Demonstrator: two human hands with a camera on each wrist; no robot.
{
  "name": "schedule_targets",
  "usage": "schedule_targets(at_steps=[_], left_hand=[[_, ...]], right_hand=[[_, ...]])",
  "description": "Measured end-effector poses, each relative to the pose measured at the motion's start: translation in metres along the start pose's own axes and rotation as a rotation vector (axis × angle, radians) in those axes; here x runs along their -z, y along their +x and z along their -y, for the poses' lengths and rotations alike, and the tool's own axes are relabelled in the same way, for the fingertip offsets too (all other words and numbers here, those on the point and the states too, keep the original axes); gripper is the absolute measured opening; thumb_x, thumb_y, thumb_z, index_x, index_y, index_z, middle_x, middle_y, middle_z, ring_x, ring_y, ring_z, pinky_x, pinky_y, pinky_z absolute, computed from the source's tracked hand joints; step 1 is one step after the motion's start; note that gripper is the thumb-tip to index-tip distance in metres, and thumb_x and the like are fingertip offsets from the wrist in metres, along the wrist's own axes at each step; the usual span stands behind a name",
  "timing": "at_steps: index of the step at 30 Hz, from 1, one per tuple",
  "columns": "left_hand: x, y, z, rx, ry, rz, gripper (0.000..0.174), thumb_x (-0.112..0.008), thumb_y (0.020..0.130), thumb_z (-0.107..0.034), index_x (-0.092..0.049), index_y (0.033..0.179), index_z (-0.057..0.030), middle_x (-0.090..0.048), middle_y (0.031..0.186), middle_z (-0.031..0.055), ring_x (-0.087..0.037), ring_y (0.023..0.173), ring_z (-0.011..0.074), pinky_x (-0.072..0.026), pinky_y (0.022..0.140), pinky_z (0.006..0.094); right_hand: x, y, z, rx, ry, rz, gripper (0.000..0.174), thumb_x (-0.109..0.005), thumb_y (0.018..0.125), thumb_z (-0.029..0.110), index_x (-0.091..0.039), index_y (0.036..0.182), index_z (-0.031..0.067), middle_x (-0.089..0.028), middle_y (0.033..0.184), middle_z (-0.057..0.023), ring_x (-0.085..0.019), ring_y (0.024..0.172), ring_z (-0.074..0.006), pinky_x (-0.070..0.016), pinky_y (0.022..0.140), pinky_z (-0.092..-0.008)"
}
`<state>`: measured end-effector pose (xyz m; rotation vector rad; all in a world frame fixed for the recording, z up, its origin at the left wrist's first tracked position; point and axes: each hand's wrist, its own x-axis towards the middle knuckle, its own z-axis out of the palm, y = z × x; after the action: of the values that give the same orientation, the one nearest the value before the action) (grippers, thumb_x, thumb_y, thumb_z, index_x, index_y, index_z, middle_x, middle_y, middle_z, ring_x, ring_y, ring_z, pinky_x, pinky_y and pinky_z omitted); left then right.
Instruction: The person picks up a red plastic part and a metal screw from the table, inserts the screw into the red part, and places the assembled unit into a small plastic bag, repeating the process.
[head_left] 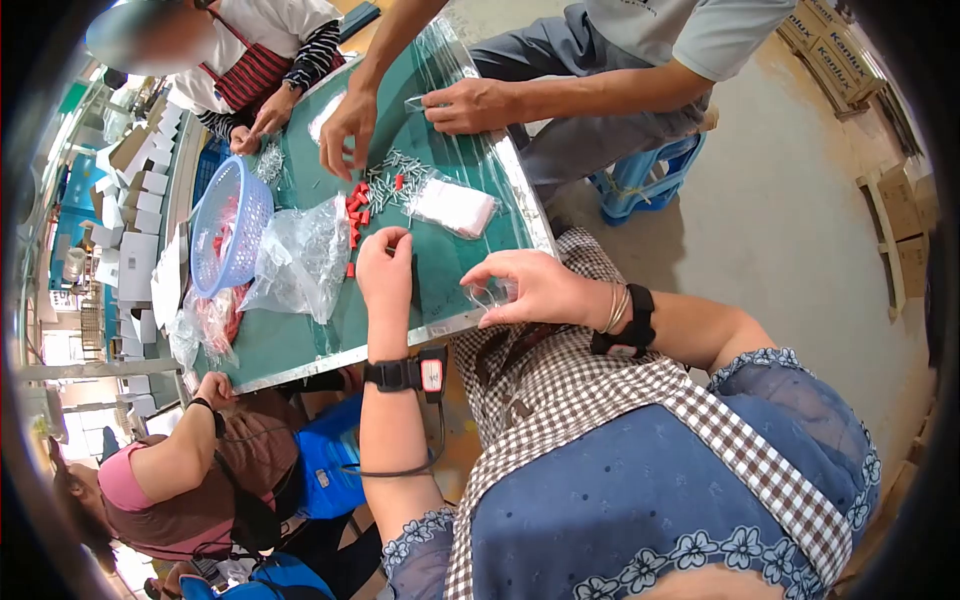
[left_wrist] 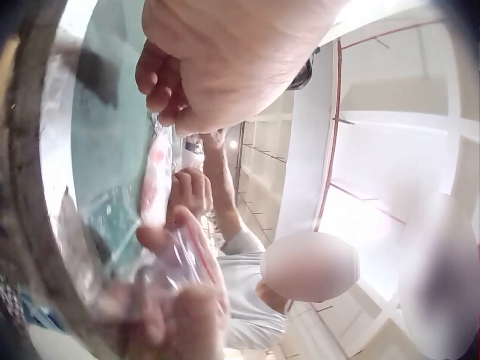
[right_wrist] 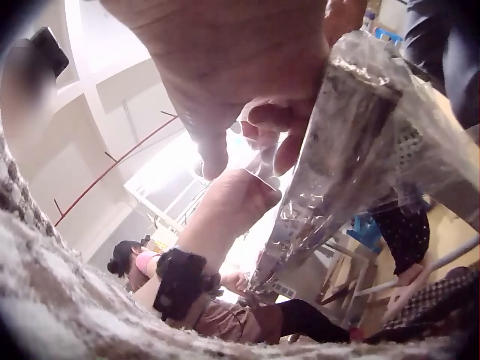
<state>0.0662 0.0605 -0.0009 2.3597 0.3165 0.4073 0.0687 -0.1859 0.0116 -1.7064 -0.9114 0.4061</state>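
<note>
In the head view my left hand (head_left: pixel 385 268) is above the near part of the green tabletop (head_left: pixel 330 338), its fingers curled in beside the thumb. No object shows between them. To its right, at the table's near edge, my right hand (head_left: pixel 535 288) pinches a small clear zip bag (head_left: pixel 490 293) between thumb and fingers. A red stripe runs along the zip bag (left_wrist: pixel 196 255) in the left wrist view. Beyond my left hand lie red plugs (head_left: pixel 353 222), a heap of metal screws (head_left: pixel 395 180) and a clear packet of pale pieces (head_left: pixel 453 205).
A blue-purple plastic basket (head_left: pixel 243 240) and a crumpled clear bag (head_left: pixel 305 255) stand left on the table. Across from me, a person's hands (head_left: pixel 350 130) reach over the screws; another person works at the far left. A blue stool (head_left: pixel 650 180) is beyond the table's right side.
</note>
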Motion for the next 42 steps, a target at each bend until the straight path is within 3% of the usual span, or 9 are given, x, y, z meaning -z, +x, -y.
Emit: schedule_targets(at_steps=[5, 11, 19, 32, 36, 38, 39, 40, 42], left_hand=[[-0.014, 0.030, 0.000, -0.143, 0.400, -0.008, 0.020, -0.070, 0.082, -0.021, -0.069, 0.087, -0.0013, -0.069, 0.086, 0.0147, -0.065, 0.077, 0.0311, -0.0505, 0.074, 0.0417], [0.003, 0.044, -0.001, -0.074, 0.364, 0.181, 0.019, -0.068, 0.083, -0.021, -0.070, 0.084, -0.0019, -0.068, 0.076, 0.0158, -0.066, 0.074, 0.0319, -0.0506, 0.072, 0.0405], [0.007, 0.058, 0.016, -0.123, 0.472, -0.111, 0.018, -0.066, 0.086, -0.023, -0.069, 0.085, -0.0059, -0.067, 0.084, 0.0130, -0.063, 0.083, 0.0327, -0.0497, 0.075, 0.0430], [-0.001, 0.079, 0.009, -0.177, 0.791, 0.075, 0.014, -0.062, 0.081, -0.014, -0.067, 0.082, -0.0011, -0.066, 0.081, 0.0201, -0.065, 0.078, 0.0379, -0.0516, 0.074, 0.0467], [0.010, 0.071, 0.008, -0.062, 0.605, 0.069, 0.018, -0.060, 0.081, -0.016, -0.067, 0.085, 0.0005, -0.068, 0.076, 0.0182, -0.068, 0.074, 0.0316, -0.0538, 0.069, 0.0391], [0.019, 0.056, 0.000, 0.282, -0.022, 0.089, 0.017, -0.059, 0.084, -0.015, -0.066, 0.081, 0.0005, -0.068, 0.072, 0.0109, -0.068, 0.070, 0.0187, -0.0534, 0.060, 0.0305], [0.023, 0.051, 0.004, 0.299, -0.169, 0.113, 0.015, -0.061, 0.086, -0.013, -0.064, 0.086, 0.0011, -0.065, 0.071, 0.0057, -0.063, 0.064, 0.0102, -0.0494, 0.052, 0.0250], [0.026, 0.044, 0.008, 0.304, -0.168, 0.110, 0.015, -0.061, 0.086, -0.013, -0.064, 0.086, 0.0011, -0.065, 0.071, 0.0057, -0.063, 0.064, 0.0102, -0.0494, 0.052, 0.0250], [0.033, 0.026, 0.015, 0.494, -0.711, 0.161, 0.012, -0.059, 0.089, -0.012, -0.063, 0.088, -0.0007, -0.063, 0.075, 0.0059, -0.059, 0.059, 0.0107, -0.0485, 0.051, 0.0250]], right_hand=[[0.001, 0.000, -0.003, 0.027, 0.013, -0.005, 0.047, -0.080, 0.073, 0.028, -0.064, 0.111, 0.0068, -0.064, 0.096, -0.0068, -0.062, 0.087, -0.0230, -0.0509, 0.075, -0.0324], [0.001, 0.001, -0.003, 0.059, 0.032, -0.018, 0.047, -0.079, 0.073, 0.030, -0.065, 0.111, 0.0071, -0.064, 0.095, -0.0066, -0.063, 0.088, -0.0239, -0.0505, 0.076, -0.0340], [0.003, 0.000, 0.005, 0.032, 0.005, 0.002, 0.047, -0.078, 0.074, 0.032, -0.064, 0.112, 0.0073, -0.064, 0.096, -0.0066, -0.062, 0.091, -0.0247, -0.0497, 0.079, -0.0348], [0.002, -0.002, 0.000, 0.039, 0.033, -0.016, 0.046, -0.078, 0.075, 0.031, -0.064, 0.111, 0.0069, -0.064, 0.096, -0.0068, -0.062, 0.090, -0.0251, -0.0498, 0.078, -0.0350], [0.002, -0.002, -0.006, 0.059, 0.026, -0.034, 0.046, -0.078, 0.075, 0.030, -0.064, 0.112, 0.0074, -0.064, 0.096, -0.0064, -0.062, 0.089, -0.0250, -0.0501, 0.078, -0.0348], [0.000, -0.005, -0.006, 0.063, 0.025, -0.042, 0.045, -0.077, 0.075, 0.030, -0.064, 0.113, 0.0077, -0.064, 0.095, -0.0063, -0.062, 0.089, -0.0248, -0.0501, 0.078, -0.0347], [0.001, -0.004, -0.005, 0.056, 0.019, -0.032, 0.045, -0.077, 0.076, 0.030, -0.064, 0.113, 0.0078, -0.064, 0.096, -0.0061, -0.062, 0.089, -0.0246, -0.0501, 0.078, -0.0346], [0.002, -0.004, -0.004, 0.050, 0.015, -0.019, 0.045, -0.077, 0.076, 0.030, -0.064, 0.113, 0.0079, -0.064, 0.096, -0.0059, -0.062, 0.089, -0.0245, -0.0501, 0.078, -0.0346], [-0.001, -0.003, -0.004, 0.049, 0.018, -0.007, 0.045, -0.077, 0.076, 0.030, -0.064, 0.113, 0.0080, -0.064, 0.096, -0.0058, -0.062, 0.089, -0.0242, -0.0501, 0.078, -0.0345]])
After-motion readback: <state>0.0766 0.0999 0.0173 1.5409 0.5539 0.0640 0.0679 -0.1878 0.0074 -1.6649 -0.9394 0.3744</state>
